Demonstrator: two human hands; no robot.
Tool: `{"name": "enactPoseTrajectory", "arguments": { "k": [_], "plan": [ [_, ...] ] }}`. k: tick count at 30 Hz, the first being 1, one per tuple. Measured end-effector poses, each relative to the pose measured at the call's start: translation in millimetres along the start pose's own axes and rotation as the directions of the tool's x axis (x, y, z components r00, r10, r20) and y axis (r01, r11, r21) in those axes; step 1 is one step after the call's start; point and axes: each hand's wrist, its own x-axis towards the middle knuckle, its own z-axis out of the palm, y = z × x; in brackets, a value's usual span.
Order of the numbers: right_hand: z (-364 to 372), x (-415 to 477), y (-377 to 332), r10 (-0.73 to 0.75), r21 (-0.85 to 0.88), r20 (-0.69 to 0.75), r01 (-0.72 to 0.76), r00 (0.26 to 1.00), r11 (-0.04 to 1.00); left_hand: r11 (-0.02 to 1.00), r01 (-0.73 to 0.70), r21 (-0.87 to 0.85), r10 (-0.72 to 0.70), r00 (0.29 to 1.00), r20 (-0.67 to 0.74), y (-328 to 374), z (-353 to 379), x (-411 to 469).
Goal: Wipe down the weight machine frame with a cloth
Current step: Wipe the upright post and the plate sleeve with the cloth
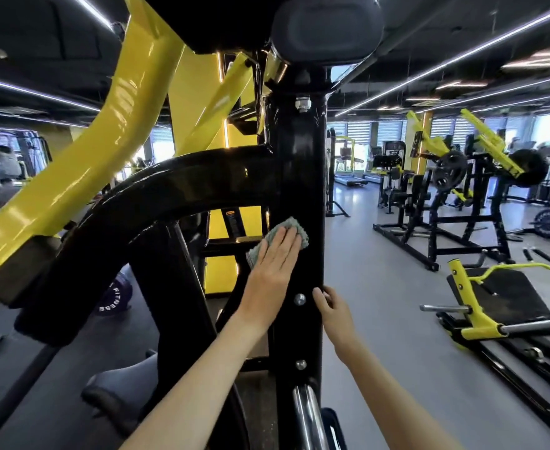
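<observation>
Left hand (273, 264) presses cloth (292, 226) on black upright (299, 177) (bolts (299, 299) below).

txt: "FITNESS" being shown, white curved letters | on: dark round plate (115, 295), low L | sticker (232, 219) behind frame (299, 177): being seen, not legible

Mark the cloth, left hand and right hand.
cloth (294, 226), head view, top edge above the fingers
left hand (275, 271), head view, back of the hand
right hand (335, 310), head view, back of the hand, gripping the post (299, 177)
</observation>
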Motion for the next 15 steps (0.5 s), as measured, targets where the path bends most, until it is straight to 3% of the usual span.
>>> {"name": "enactPoseTrajectory", "arguments": {
  "k": [3, 9, 12, 14, 15],
  "plan": [
    [-1.3, 0.3, 1.1, -0.010, -0.008, 0.007, 0.010, 1.000, 1.000, 0.997, 0.072, -0.002, -0.072, 0.997, -0.012, 17.2, 4.9, -15.3],
    [-1.3, 2.8, 2.2, -0.010, 0.001, 0.007, 0.010, 1.000, 1.000, 0.970, 0.218, -0.113, -0.225, 0.972, -0.061, 23.6, -20.2, 66.0],
    [-3.0, 2.3, 0.0, -0.006, -0.005, 0.036, 0.006, 0.999, 1.000, 0.959, 0.231, -0.163, -0.247, 0.965, -0.092, 22.4, -7.8, 57.7],
    [-4.0, 2.1, -2.1, -0.005, 0.008, 0.050, 0.005, 0.999, 1.000, 0.923, 0.329, -0.200, -0.342, 0.939, -0.032, 24.4, 7.1, 18.5],
    [-4.1, 1.4, -2.3, -0.004, 0.018, 0.060, 0.003, 0.998, 1.000, 0.855, 0.442, -0.271, -0.450, 0.892, 0.037, 29.3, 11.6, -5.2]
  ]
}}
